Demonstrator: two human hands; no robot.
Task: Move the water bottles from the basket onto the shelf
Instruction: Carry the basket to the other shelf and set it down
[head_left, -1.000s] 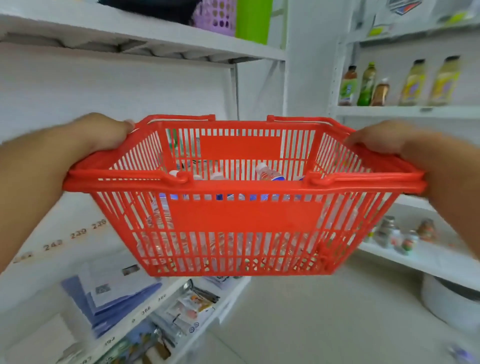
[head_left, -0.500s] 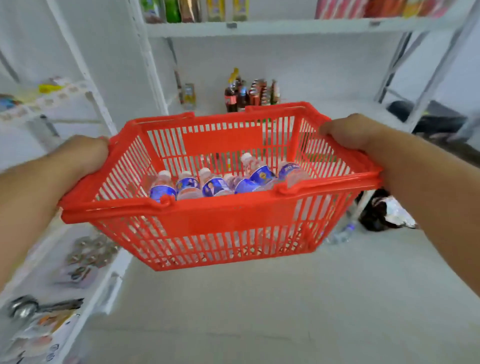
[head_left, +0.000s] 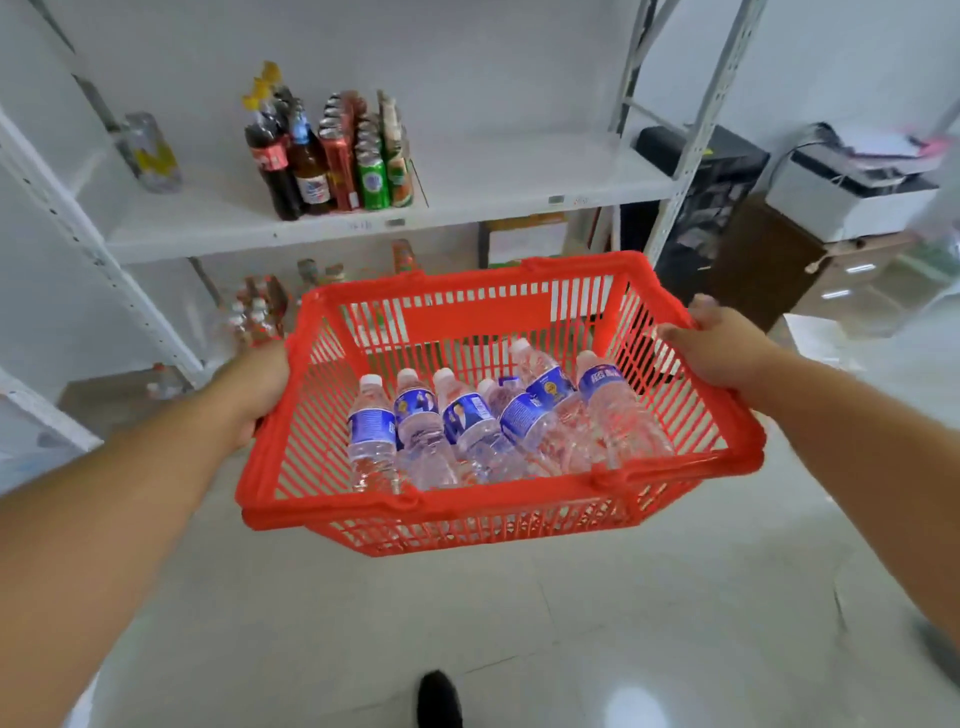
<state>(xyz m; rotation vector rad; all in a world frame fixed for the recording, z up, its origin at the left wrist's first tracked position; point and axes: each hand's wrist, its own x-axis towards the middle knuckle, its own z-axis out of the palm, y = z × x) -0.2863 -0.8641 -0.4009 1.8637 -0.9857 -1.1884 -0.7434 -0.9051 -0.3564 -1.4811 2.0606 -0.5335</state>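
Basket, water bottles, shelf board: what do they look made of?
Basket: moulded red plastic, slightly glossy, slotted walls. Water bottles: clear thin plastic, ribbed, white caps, blue printed labels. Shelf board: probably white-painted metal, matte; perforated uprights suggest steel racking, though unconfirmed.

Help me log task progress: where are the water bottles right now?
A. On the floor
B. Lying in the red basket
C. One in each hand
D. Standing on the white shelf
B: the water bottles lie inside the red basket, which the left hand and right hand hold by its sides.
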